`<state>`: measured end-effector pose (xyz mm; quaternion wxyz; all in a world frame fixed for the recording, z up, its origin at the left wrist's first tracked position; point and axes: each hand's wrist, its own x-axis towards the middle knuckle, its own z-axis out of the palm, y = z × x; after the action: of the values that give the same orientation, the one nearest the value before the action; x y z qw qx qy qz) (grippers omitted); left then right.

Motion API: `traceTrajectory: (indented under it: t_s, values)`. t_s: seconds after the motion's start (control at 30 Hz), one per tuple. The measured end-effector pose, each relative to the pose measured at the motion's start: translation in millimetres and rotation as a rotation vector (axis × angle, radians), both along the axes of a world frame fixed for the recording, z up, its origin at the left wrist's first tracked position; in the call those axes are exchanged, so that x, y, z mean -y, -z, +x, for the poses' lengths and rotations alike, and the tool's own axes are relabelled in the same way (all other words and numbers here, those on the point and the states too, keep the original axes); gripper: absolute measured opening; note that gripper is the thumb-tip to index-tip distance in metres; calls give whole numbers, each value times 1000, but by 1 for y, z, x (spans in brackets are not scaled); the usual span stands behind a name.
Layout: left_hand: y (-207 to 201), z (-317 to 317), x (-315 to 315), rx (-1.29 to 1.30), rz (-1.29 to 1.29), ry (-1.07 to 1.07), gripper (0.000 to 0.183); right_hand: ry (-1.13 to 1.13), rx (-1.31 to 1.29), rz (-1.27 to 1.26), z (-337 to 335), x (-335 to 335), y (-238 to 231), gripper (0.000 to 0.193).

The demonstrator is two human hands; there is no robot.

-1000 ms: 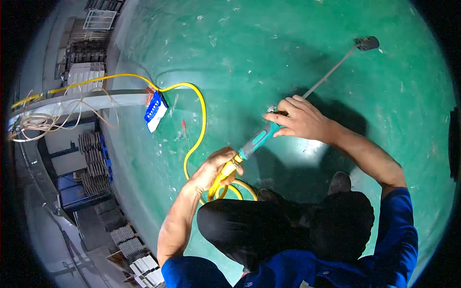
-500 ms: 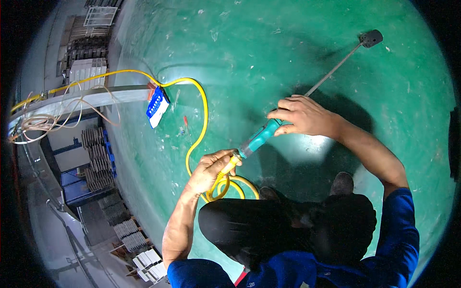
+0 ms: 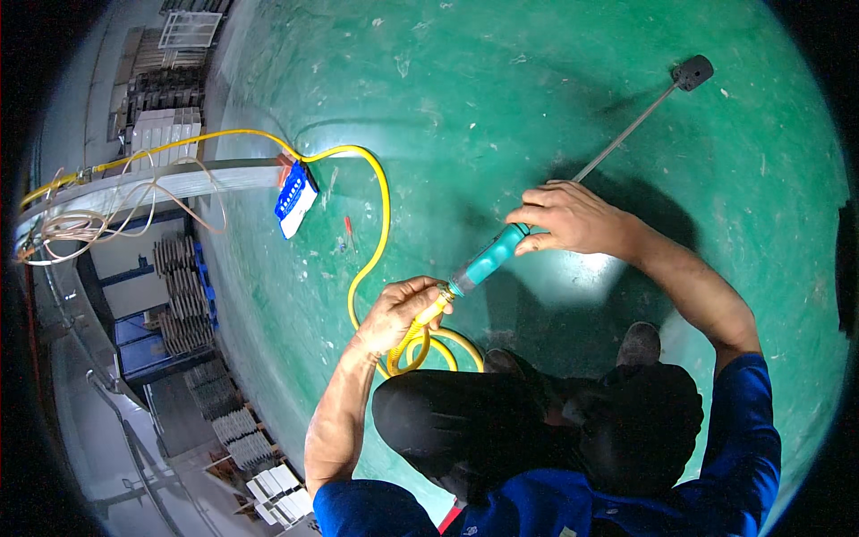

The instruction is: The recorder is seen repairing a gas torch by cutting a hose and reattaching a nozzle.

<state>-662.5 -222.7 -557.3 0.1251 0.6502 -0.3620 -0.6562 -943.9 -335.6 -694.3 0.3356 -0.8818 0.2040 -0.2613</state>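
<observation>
A long tool lies slantwise before me, with a teal handle [image 3: 492, 257], a thin metal rod [image 3: 626, 132] and a black end piece [image 3: 693, 73] at the far right. My right hand [image 3: 583, 219] is closed over the handle's far part, where it meets the rod, and hides that joint. My left hand [image 3: 394, 315] is wrapped round the end of a yellow hose [image 3: 386, 199]. A brass-coloured fitting [image 3: 446, 295] at the hose's end touches the handle's near end, beside my left fingertips. How far they are joined I cannot tell.
Yellow hose loops lie by my left knee [image 3: 429, 403]; the line runs back along a metal beam [image 3: 192, 183] hung with pale coiled tubing [image 3: 80, 228]. A blue-and-white packet [image 3: 295, 201] and a red-handled tool [image 3: 348, 225] lie on the green floor. Stacked panels [image 3: 183, 295] stand left.
My hands, the teal handle and the hose end have shifted very slightly to the right. Both hands keep their hold.
</observation>
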Motion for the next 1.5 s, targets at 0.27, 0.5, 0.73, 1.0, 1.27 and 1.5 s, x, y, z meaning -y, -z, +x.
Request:
traceTrajectory:
  t_s: [0.27,0.5,0.73,1.0,1.27,1.5]
  values:
    - [6,0,1,-44,40,-44,27,-17,4,12,-2,0,4,47]
    - [20,23,-9,36,-20,95,24,-53,-53,12,19,-2,7,46]
    - [52,68,-24,25,32,104,19,-112,-146,39,67,-14,27,44]
    - [99,141,-47,-133,-47,-32,18,-278,-459,217,143,-16,19,47]
    - [143,228,-81,-138,5,13,33,-520,-896,337,265,-20,1,38]
    - [183,249,-89,-290,-1,-8,36,-414,-550,-140,412,9,52,39]
